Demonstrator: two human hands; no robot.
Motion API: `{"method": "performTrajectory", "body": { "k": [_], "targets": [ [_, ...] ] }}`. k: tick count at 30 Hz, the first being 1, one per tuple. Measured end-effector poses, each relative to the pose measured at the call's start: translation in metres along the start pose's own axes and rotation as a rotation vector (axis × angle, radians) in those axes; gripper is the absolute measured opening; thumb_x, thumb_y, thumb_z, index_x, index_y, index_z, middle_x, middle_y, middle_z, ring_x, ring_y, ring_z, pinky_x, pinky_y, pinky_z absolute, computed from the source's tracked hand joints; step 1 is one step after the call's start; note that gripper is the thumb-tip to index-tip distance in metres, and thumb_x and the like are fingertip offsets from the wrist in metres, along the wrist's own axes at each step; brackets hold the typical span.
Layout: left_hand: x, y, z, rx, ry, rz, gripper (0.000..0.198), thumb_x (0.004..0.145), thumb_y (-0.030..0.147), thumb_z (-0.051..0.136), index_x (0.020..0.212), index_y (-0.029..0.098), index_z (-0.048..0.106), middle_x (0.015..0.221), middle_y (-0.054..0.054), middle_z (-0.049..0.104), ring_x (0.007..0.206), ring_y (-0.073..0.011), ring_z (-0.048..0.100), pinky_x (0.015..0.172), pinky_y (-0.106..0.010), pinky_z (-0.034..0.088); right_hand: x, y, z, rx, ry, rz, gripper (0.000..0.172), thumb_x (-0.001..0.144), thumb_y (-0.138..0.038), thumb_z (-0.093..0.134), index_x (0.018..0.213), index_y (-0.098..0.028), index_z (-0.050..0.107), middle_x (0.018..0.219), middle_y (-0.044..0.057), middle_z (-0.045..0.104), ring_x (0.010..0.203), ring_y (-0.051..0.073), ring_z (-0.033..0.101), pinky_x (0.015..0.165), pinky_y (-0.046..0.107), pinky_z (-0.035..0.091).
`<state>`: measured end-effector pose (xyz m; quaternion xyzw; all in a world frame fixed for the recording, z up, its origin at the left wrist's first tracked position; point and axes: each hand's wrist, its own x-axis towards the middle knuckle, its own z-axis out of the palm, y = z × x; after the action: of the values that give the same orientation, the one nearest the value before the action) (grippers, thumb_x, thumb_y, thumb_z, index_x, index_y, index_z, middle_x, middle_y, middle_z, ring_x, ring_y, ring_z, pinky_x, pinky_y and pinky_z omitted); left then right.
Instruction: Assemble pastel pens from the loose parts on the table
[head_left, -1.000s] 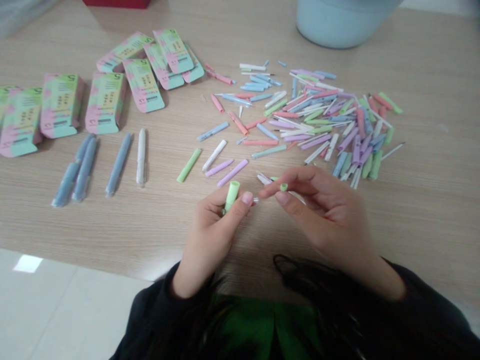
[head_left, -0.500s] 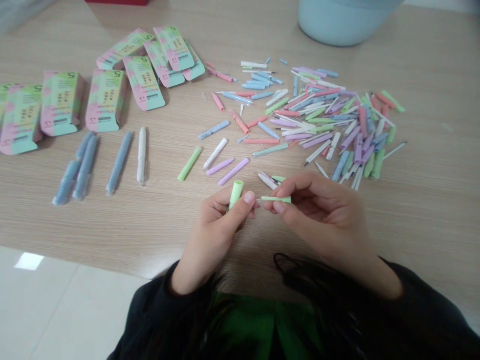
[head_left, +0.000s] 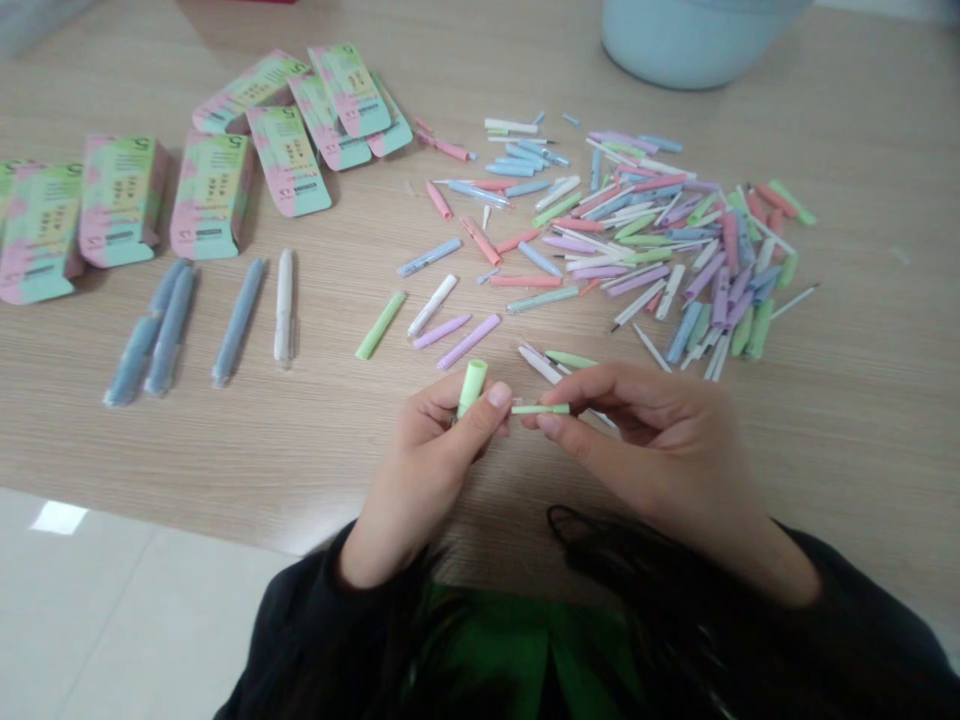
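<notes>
My left hand (head_left: pixel 446 445) is closed around a light green pen barrel (head_left: pixel 472 388), its hollow end pointing up past the thumb. Between the thumb and fingers of my right hand (head_left: pixel 637 425) is a thin light green pen part (head_left: pixel 541 409), lying level. Its left end comes close to my left thumb and fingertips, where a small clear piece shows; whether they touch I cannot tell. Just beyond my right fingers lie a green pen part (head_left: pixel 571 358) and a white pen part (head_left: pixel 537 364). Purple pen parts (head_left: pixel 468 342) and a loose green barrel (head_left: pixel 380 325) lie farther left.
A large heap of pastel pen parts (head_left: pixel 660 235) spreads over the table's right side. Several blue pens (head_left: pixel 238 322) and a white pen (head_left: pixel 283 308) lie at left, below printed boxes (head_left: pixel 211 195). A light blue bucket (head_left: pixel 697 45) stands at the back.
My right hand has moved the thin green part slightly left and down, closer to my left fingertips. My left hand keeps its hold on the green barrel.
</notes>
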<state>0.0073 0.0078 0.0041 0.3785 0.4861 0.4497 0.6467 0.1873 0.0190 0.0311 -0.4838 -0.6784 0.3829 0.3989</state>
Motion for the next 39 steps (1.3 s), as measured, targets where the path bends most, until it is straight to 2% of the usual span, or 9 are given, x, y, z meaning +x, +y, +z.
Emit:
{"method": "performTrajectory", "body": {
  "k": [3, 7, 16, 22, 29, 33, 39],
  "targets": [
    [0.0008, 0.0008, -0.0007, 0.045, -0.003, 0.018, 0.037, 0.092, 0.045, 0.070, 0.068, 0.019, 0.060, 0.060, 0.004, 0.044, 0.057, -0.0118, 0.032, 0.053, -0.029, 0.022, 0.0008, -0.0006, 0.0003, -0.056, -0.031, -0.018, 0.015, 0.081, -0.009, 0.074, 0.085, -0.023, 0.078, 0.077, -0.002, 0.079, 0.067, 0.015, 0.072, 0.065, 0.027, 0.059],
    [0.0010, 0.0012, -0.0018, 0.109, 0.013, 0.055, 0.034, 0.091, 0.042, 0.072, 0.068, 0.018, 0.063, 0.065, 0.002, 0.051, 0.062, -0.0129, 0.040, 0.056, -0.028, 0.029, 0.0019, -0.0013, 0.0005, -0.103, -0.087, -0.031, 0.013, 0.083, -0.013, 0.076, 0.088, -0.024, 0.080, 0.079, -0.002, 0.081, 0.068, 0.016, 0.075, 0.063, 0.026, 0.059],
    [-0.0005, 0.0010, -0.0014, 0.087, 0.034, 0.068, 0.034, 0.092, 0.042, 0.071, 0.068, 0.018, 0.062, 0.066, 0.002, 0.054, 0.060, -0.0122, 0.040, 0.056, -0.027, 0.029, -0.0010, -0.0036, -0.0068, -0.134, 0.037, -0.076, 0.010, 0.084, -0.015, 0.077, 0.088, -0.024, 0.076, 0.074, -0.004, 0.077, 0.063, 0.013, 0.070, 0.065, 0.027, 0.059],
    [-0.0004, 0.0015, -0.0012, 0.100, 0.006, 0.070, 0.028, 0.094, 0.038, 0.069, 0.073, 0.018, 0.067, 0.066, 0.002, 0.055, 0.062, -0.0122, 0.042, 0.057, -0.027, 0.031, -0.0006, -0.0061, -0.0066, -0.155, 0.018, -0.087, 0.013, 0.084, -0.013, 0.076, 0.087, -0.026, 0.075, 0.074, -0.004, 0.076, 0.063, 0.014, 0.070, 0.066, 0.028, 0.060],
    [-0.0004, 0.0023, -0.0013, 0.130, 0.022, 0.066, 0.033, 0.093, 0.041, 0.069, 0.069, 0.019, 0.063, 0.064, 0.003, 0.051, 0.058, -0.0121, 0.037, 0.055, -0.028, 0.029, 0.0006, -0.0046, -0.0072, -0.140, 0.007, -0.139, 0.016, 0.085, -0.012, 0.074, 0.090, -0.027, 0.076, 0.075, -0.004, 0.078, 0.066, 0.016, 0.072, 0.065, 0.030, 0.060],
    [0.0001, 0.0028, -0.0003, 0.152, 0.020, 0.075, 0.034, 0.094, 0.040, 0.068, 0.068, 0.019, 0.063, 0.064, 0.003, 0.052, 0.057, -0.0122, 0.038, 0.055, -0.028, 0.031, 0.0006, -0.0034, -0.0049, -0.141, -0.001, -0.105, 0.013, 0.086, -0.014, 0.074, 0.088, -0.027, 0.076, 0.078, -0.004, 0.079, 0.068, 0.016, 0.073, 0.068, 0.029, 0.061],
    [0.0008, 0.0017, -0.0007, 0.170, -0.039, 0.118, 0.031, 0.096, 0.037, 0.066, 0.070, 0.019, 0.065, 0.065, 0.002, 0.054, 0.060, -0.0125, 0.042, 0.058, -0.027, 0.034, 0.0025, 0.0002, 0.0022, -0.120, -0.067, -0.143, 0.012, 0.089, -0.014, 0.073, 0.089, -0.024, 0.078, 0.083, -0.002, 0.082, 0.072, 0.015, 0.075, 0.066, 0.025, 0.059]
  ]
}}
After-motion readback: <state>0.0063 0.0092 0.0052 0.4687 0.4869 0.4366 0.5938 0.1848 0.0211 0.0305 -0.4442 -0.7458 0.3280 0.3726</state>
